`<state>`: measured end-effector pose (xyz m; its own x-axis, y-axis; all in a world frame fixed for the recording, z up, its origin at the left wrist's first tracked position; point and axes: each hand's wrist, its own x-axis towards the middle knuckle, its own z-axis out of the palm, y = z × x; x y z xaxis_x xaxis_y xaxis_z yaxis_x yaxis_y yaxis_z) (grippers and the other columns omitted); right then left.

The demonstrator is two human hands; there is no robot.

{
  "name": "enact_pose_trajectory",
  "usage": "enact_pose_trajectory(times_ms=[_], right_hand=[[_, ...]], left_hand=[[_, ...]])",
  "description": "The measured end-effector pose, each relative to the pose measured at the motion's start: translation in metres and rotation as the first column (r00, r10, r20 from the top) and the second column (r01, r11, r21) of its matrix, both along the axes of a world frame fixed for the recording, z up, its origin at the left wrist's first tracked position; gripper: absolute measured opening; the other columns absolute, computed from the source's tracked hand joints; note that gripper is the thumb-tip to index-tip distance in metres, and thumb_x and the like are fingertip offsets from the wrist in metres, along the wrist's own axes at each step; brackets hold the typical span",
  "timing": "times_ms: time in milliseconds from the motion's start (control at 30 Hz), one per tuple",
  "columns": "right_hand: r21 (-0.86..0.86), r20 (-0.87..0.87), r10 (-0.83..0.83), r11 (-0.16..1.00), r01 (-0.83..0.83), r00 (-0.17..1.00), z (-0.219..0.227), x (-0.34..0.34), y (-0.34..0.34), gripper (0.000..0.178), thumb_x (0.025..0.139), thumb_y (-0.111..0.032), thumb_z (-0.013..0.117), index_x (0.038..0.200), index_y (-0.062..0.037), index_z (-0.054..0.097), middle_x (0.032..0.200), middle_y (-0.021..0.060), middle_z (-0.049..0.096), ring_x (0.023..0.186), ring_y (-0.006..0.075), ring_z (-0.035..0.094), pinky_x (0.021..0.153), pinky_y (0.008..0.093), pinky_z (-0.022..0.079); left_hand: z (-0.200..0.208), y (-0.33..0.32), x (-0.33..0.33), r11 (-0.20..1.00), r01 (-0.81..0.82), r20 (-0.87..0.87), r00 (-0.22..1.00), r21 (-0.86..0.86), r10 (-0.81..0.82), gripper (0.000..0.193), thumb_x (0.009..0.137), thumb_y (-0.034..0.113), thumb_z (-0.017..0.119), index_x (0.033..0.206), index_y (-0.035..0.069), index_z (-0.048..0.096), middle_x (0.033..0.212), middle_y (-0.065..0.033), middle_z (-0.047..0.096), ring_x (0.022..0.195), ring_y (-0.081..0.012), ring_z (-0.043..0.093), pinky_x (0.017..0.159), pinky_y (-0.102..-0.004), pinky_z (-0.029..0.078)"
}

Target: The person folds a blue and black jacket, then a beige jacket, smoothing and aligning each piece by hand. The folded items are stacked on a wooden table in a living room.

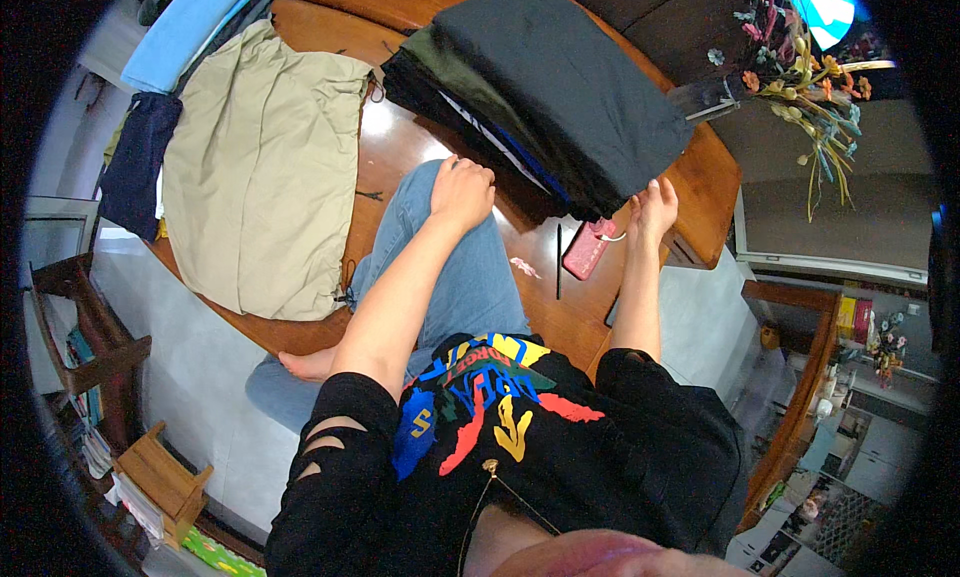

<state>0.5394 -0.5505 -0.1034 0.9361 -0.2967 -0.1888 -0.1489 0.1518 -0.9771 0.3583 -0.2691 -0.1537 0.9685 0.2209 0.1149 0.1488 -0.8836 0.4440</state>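
Note:
A tall stack of folded dark clothes, topped by a black garment [560, 77], lies on the wooden table, with a white and blue edge showing low on its near side. At the stack's near right corner, my right hand [655, 212] has its fingers closed at the black fabric's edge. My left hand [463, 192] rests on my raised knee in blue jeans [450, 267], fingers laid over it and holding nothing. Left of the knee, khaki trousers or shorts [265, 167] with drawcords are spread out flat, wrinkled along the middle.
A pink phone [583, 252] with a white cable and a thin black stick [559, 262] lie on the wooden table [385, 147] near my right hand. Folded blue cloth [190, 32] and a navy garment [140, 162] sit at far left. Artificial flowers [815, 97] stand at far right.

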Motion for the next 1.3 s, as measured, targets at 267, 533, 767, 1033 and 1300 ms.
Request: enact_pose_trajectory(times_ms=[267,533,767,1033,1300], right_hand=[[-0.567,0.791,0.387,0.755,0.330,0.474,0.129,0.026,0.101,0.037,0.097,-0.016,0.065,0.129,0.0013,0.060,0.137,0.0208,0.054,0.128,0.0314,0.050,0.108,0.0415,0.041],[-0.996,-0.028,0.740,-0.077,0.044,0.672,0.013,0.060,0.255,0.072,0.098,-0.067,0.042,0.155,-0.0213,0.043,0.166,0.0130,0.031,0.152,0.0392,0.027,0.118,0.0671,0.020],[-0.982,-0.074,0.835,-0.155,0.104,0.546,-0.025,0.079,0.238,0.061,0.099,-0.056,0.050,0.146,-0.0165,0.052,0.152,0.0069,0.049,0.137,0.0327,0.047,0.102,0.0567,0.045],[-0.990,0.040,0.829,-0.041,0.133,0.557,-0.044,-0.044,0.207,0.080,0.098,-0.053,0.059,0.160,-0.0104,0.032,0.166,0.0205,0.029,0.153,0.0423,0.025,0.118,0.0630,0.026],[-0.906,-0.158,0.938,-0.014,-0.424,0.307,-0.052,-0.143,0.231,0.047,0.105,-0.035,0.053,0.140,-0.0029,0.058,0.150,0.0217,0.051,0.140,0.0384,0.046,0.118,0.0437,0.034]], left_hand=[[-0.001,-0.002,0.000,1.000,-0.007,0.020,1.000,0.018,0.007,0.020,0.091,0.023,0.061,0.096,0.011,0.076,0.101,-0.0073,0.074,0.113,-0.0248,0.063,0.114,-0.0471,0.035],[0.006,0.000,-0.002,0.999,-0.024,-0.074,0.997,0.038,0.027,0.022,0.091,0.023,0.060,0.098,0.011,0.077,0.105,-0.0071,0.075,0.113,-0.0240,0.063,0.116,-0.0476,0.034],[0.001,-0.001,0.000,0.998,-0.049,-0.017,0.999,0.045,0.050,0.019,0.084,0.021,0.060,0.087,0.013,0.077,0.095,-0.0048,0.075,0.106,-0.0223,0.066,0.109,-0.0449,0.039],[-0.006,0.005,-0.036,0.961,-0.157,0.278,0.935,-0.226,0.218,0.023,0.090,0.023,0.063,0.107,0.010,0.073,0.117,-0.0080,0.070,0.124,-0.0254,0.058,0.118,-0.0474,0.033],[-0.054,0.067,-0.232,0.668,-0.724,0.042,0.683,0.172,0.729,0.060,0.085,0.037,0.073,0.137,0.013,0.057,0.148,-0.0088,0.050,0.138,-0.0276,0.045,0.108,-0.0633,0.034]])
